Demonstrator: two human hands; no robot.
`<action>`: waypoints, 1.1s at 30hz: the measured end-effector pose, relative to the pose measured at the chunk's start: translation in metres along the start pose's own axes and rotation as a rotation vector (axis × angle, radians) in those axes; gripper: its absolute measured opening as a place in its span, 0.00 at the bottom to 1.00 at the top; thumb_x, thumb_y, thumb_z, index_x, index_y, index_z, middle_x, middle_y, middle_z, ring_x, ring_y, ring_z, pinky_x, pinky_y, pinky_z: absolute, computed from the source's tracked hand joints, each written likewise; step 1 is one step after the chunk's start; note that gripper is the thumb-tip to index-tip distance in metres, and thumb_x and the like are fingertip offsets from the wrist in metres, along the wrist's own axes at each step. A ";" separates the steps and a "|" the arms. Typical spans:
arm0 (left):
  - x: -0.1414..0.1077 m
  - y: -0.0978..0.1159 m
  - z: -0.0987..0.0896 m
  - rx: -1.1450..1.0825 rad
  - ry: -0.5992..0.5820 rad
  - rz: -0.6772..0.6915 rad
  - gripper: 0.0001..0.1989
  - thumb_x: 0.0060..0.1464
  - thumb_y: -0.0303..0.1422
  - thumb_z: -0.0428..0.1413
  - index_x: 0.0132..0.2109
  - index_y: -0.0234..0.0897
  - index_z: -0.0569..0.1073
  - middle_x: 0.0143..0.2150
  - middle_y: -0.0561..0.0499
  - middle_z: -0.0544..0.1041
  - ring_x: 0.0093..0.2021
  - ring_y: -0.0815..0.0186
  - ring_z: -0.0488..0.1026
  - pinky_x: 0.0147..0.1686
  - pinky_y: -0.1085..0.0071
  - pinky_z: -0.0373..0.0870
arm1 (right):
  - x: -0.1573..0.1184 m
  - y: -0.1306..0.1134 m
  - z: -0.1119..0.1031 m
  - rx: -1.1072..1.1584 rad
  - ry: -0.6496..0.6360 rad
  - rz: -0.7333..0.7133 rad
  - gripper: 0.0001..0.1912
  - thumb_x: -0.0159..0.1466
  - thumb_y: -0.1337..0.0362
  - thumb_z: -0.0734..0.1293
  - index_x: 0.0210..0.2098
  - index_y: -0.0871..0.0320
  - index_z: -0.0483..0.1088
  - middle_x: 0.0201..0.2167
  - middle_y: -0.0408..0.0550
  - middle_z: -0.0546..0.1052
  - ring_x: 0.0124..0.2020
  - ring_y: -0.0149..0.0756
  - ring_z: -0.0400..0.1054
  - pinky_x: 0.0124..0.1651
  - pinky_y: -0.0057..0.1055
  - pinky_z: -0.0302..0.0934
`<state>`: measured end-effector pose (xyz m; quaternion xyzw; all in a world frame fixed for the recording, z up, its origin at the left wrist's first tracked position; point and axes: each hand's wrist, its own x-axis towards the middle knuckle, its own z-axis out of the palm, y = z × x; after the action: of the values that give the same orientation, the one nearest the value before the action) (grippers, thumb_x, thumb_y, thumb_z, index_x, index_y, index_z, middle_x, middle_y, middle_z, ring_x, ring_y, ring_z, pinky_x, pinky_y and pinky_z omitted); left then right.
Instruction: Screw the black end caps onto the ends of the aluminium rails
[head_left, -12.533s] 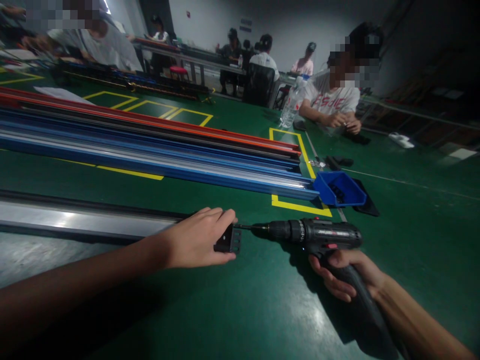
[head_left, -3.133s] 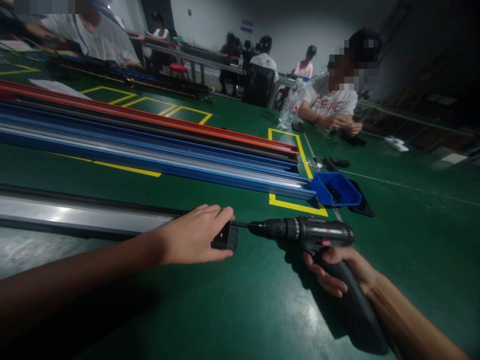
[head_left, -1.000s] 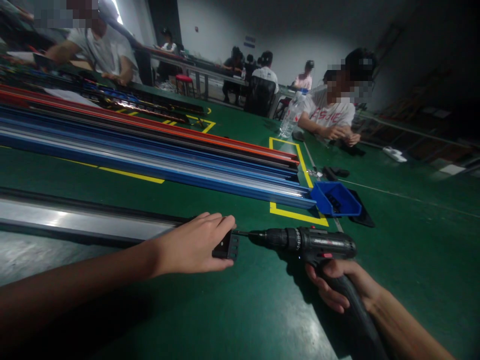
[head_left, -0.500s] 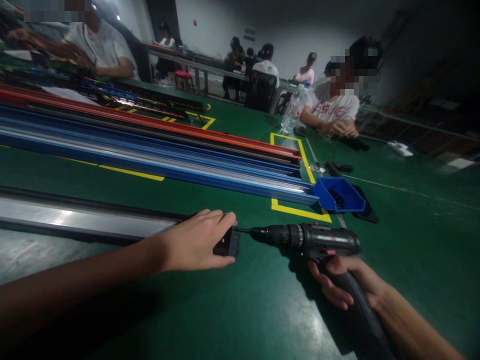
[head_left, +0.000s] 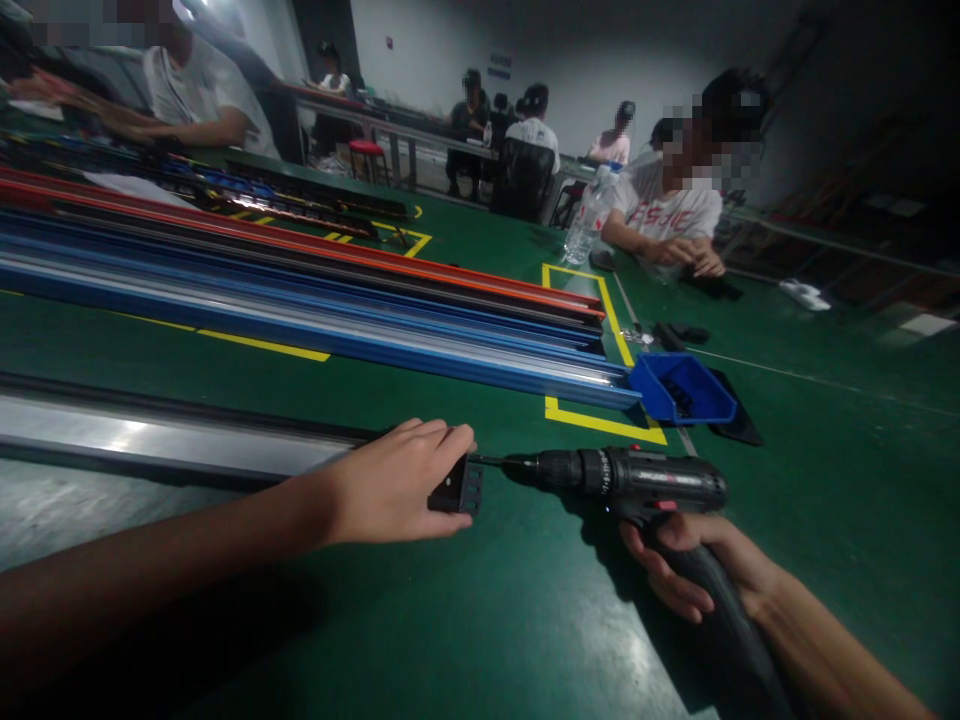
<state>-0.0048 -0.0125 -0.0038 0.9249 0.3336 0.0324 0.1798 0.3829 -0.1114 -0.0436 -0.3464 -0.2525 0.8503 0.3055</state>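
On the green table (head_left: 525, 620), a long metal rail (head_left: 187, 435) runs from the left edge to the left hand (head_left: 409, 480), which curls over its black end cap (head_left: 469, 487), while the drill (head_left: 622, 475), its bit (head_left: 491, 461) at the cap, sits in the right hand's (head_left: 697, 570) closed grip.

Assembly workshop, I'd say: power drill (head_left: 667, 478), long blue rails (head_left: 322, 322), yellow-taped green bench (head_left: 480, 610). Far right's too dim to call, though.

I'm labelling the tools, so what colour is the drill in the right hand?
The drill is mostly black with small red parts, clearest in the head view.
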 end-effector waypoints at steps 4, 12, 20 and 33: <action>0.000 0.000 0.001 -0.007 0.015 0.013 0.24 0.58 0.47 0.62 0.53 0.38 0.66 0.48 0.44 0.74 0.49 0.53 0.73 0.53 0.56 0.68 | 0.000 0.000 0.001 0.006 0.009 -0.009 0.14 0.61 0.64 0.67 0.41 0.68 0.78 0.26 0.47 0.76 0.14 0.23 0.62 0.21 0.24 0.67; 0.001 0.000 0.001 -0.004 0.012 0.004 0.23 0.57 0.46 0.62 0.52 0.38 0.66 0.48 0.44 0.74 0.49 0.53 0.73 0.53 0.57 0.67 | 0.000 0.000 0.001 -0.009 -0.025 -0.004 0.15 0.62 0.65 0.67 0.44 0.68 0.78 0.28 0.47 0.76 0.15 0.23 0.63 0.22 0.24 0.67; 0.000 -0.001 0.002 -0.019 0.023 0.006 0.24 0.58 0.47 0.62 0.53 0.39 0.66 0.49 0.44 0.75 0.50 0.53 0.73 0.53 0.57 0.67 | 0.001 -0.001 0.000 -0.022 -0.054 -0.014 0.16 0.63 0.64 0.66 0.45 0.69 0.78 0.30 0.48 0.76 0.15 0.22 0.63 0.23 0.24 0.67; 0.001 0.000 0.001 -0.005 0.013 0.002 0.24 0.57 0.47 0.62 0.53 0.38 0.66 0.49 0.44 0.75 0.50 0.52 0.73 0.52 0.57 0.67 | 0.002 -0.003 0.002 -0.015 -0.053 0.000 0.16 0.63 0.64 0.67 0.46 0.68 0.77 0.31 0.48 0.76 0.14 0.21 0.62 0.23 0.23 0.67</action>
<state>-0.0040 -0.0127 -0.0048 0.9245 0.3337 0.0394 0.1799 0.3815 -0.1085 -0.0418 -0.3259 -0.2670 0.8572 0.2960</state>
